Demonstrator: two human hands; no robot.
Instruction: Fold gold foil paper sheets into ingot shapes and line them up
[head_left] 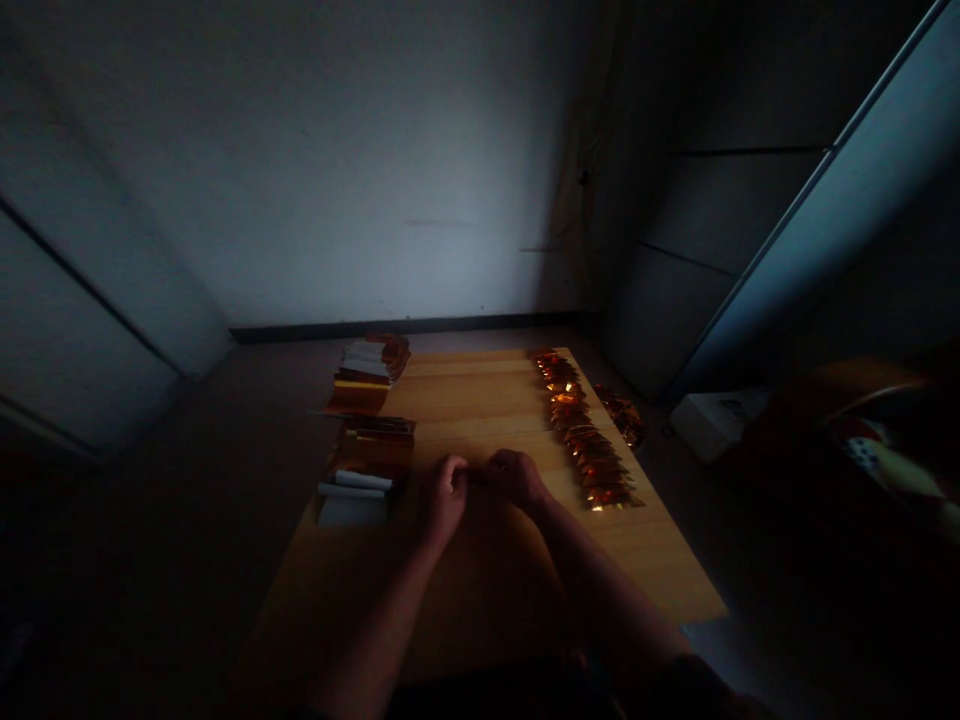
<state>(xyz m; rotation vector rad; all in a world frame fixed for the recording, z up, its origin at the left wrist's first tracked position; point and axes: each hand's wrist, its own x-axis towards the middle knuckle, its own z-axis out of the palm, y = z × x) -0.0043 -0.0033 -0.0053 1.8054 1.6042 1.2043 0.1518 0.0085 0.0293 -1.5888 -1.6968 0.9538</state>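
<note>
Over the middle of the wooden table, my left hand (448,497) and my right hand (514,476) are close together, fingers closed. Between them they grip a small dark reddish-brown piece (475,476), its exact shape lost in the shadow. To the left of my hands lie copper-coloured sheets (375,455) and white sheets (354,508), fanned out along the table's edge. On the right side runs a long row of shiny, folded copper-coloured foil pieces (592,455), overlapping one another.
The wooden table (472,390) stands before a pale wall (375,180). Beyond its right edge is a heap of shiny copper-coloured pieces (621,415). A white box (716,422) sits farther right, beside tall panels. The room is dim.
</note>
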